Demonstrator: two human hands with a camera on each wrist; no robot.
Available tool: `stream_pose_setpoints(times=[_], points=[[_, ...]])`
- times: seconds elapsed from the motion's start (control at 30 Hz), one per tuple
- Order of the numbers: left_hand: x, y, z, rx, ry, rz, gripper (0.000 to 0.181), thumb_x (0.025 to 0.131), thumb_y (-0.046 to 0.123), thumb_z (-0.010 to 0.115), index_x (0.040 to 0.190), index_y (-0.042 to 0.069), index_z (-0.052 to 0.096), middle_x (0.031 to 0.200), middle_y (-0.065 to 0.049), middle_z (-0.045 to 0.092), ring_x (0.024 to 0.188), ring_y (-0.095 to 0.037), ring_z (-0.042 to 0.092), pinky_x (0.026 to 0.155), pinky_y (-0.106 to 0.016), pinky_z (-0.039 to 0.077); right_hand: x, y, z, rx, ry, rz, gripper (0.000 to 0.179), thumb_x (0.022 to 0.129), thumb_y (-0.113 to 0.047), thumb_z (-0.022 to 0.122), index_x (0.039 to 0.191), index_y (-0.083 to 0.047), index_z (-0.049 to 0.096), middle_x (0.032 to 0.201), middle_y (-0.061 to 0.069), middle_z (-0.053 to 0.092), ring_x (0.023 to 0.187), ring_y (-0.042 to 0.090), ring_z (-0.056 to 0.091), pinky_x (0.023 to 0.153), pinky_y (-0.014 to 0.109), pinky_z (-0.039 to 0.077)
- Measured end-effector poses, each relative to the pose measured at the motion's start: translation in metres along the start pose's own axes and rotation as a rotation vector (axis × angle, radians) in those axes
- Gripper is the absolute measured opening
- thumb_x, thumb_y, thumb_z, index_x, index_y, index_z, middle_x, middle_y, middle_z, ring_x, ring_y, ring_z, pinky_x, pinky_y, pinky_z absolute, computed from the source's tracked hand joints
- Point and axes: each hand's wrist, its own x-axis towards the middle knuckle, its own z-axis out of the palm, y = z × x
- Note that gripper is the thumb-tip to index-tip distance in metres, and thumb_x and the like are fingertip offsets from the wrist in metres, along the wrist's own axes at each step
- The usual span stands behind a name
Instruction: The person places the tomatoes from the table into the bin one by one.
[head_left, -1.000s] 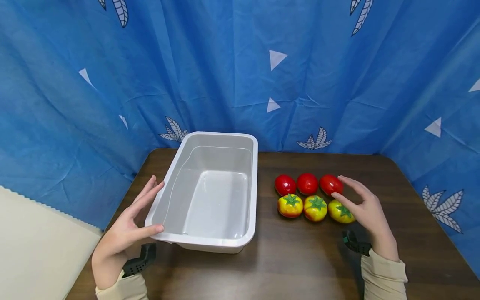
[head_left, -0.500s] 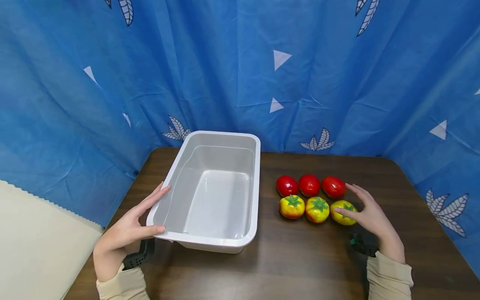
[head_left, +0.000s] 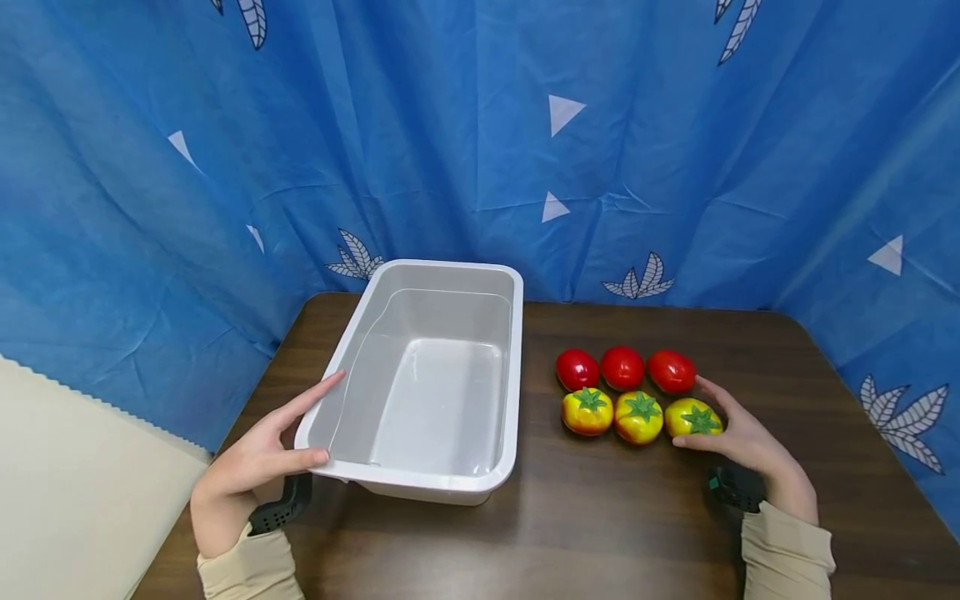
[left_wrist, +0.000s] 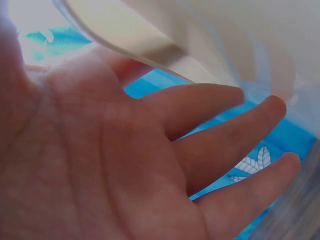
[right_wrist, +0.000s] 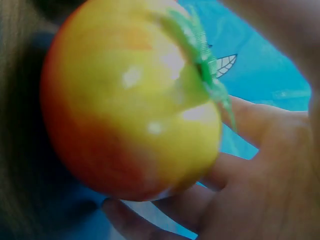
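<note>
A grey plastic bin (head_left: 516, 367) stands on the left side of the table. My left hand (head_left: 255, 454) is at its near left corner, thumb lying on the rim and fingers stretched along the side. In the left wrist view those fingers (left_wrist: 230, 145) are straight, by the bin's wall. Over on the right, my right hand (head_left: 750, 442) holds the yellow tomato (head_left: 684, 414) at the end of the front row, thumb in front and fingers behind. The right wrist view shows this tomato (right_wrist: 130, 115) close up, reddish below with a green leafy top, fingers around its far side.
Two more yellow tomatoes, a middle one (head_left: 636, 421) and a left one (head_left: 583, 417), complete the front row. Behind them sit three glossy red fruits (head_left: 622, 368). A blue curtain (head_left: 480, 150) hangs along the back edge of the brown table (head_left: 600, 525).
My right hand has come down from above the right-hand fruits to around the yellow tomato. The left hand stays at the bin's corner. The whole view has shifted slightly.
</note>
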Motion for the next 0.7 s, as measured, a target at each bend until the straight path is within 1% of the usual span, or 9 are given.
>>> stream_pose_setpoints(times=[0.13,0.27,0.33,0.4,0.53,0.7], points=[[-0.0009,0.0005,0.0010,0.015,0.011,-0.001,0.083,0.083,-0.013,0.059,0.150,0.007,0.015,0.140,-0.016,0.023,0.105,-0.020,0.046,0.077,-0.030,0.050,0.0013,0.0049,0.0017,0.001,-0.002,-0.025,0.097,0.077,-0.030,0.077,0.146,0.003,0.017,0.138,0.032,0.028,0.111,0.045,0.038,0.088,0.062,0.037],[-0.0013,0.0011,0.0007,0.066,0.027,0.009,0.084,0.082,-0.013,0.060,0.150,0.008,0.016,0.143,-0.012,0.022,0.107,-0.016,0.042,0.076,-0.029,0.049,0.0026,0.0075,0.0023,-0.022,0.007,-0.024,0.088,0.077,-0.029,0.077,0.141,0.004,0.026,0.129,0.030,0.037,0.104,0.040,0.044,0.082,0.052,0.044],[-0.0013,0.0011,0.0002,0.073,0.032,0.008,0.085,0.081,-0.012,0.061,0.151,0.008,0.016,0.144,-0.011,0.022,0.108,-0.016,0.041,0.076,-0.029,0.048,0.0032,0.0079,0.0019,-0.037,0.016,-0.023,0.084,0.077,-0.029,0.077,0.138,0.003,0.031,0.126,0.028,0.040,0.101,0.038,0.045,0.079,0.047,0.045],[-0.0010,0.0010,0.0000,0.061,0.030,0.001,0.085,0.082,-0.013,0.061,0.151,0.008,0.016,0.145,-0.011,0.021,0.109,-0.016,0.040,0.077,-0.029,0.049,0.0034,0.0076,0.0014,-0.057,0.024,-0.021,0.081,0.077,-0.030,0.077,0.137,0.003,0.034,0.124,0.027,0.042,0.099,0.037,0.046,0.077,0.044,0.045],[-0.0004,-0.0001,0.0002,0.016,0.022,-0.012,0.085,0.082,-0.013,0.060,0.151,0.008,0.015,0.146,-0.011,0.020,0.110,-0.018,0.041,0.078,-0.030,0.050,0.0026,0.0053,0.0005,-0.054,0.044,-0.011,0.079,0.078,-0.031,0.076,0.135,0.004,0.034,0.124,0.028,0.042,0.099,0.038,0.046,0.078,0.047,0.044],[-0.0002,-0.0001,0.0008,0.005,0.017,0.012,0.085,0.082,-0.014,0.059,0.150,0.007,0.015,0.146,-0.011,0.020,0.109,-0.018,0.042,0.076,-0.030,0.050,0.0013,-0.0008,-0.0006,-0.042,0.089,-0.011,0.081,0.079,-0.032,0.076,0.134,0.006,0.031,0.124,0.028,0.041,0.100,0.038,0.045,0.079,0.048,0.044]])
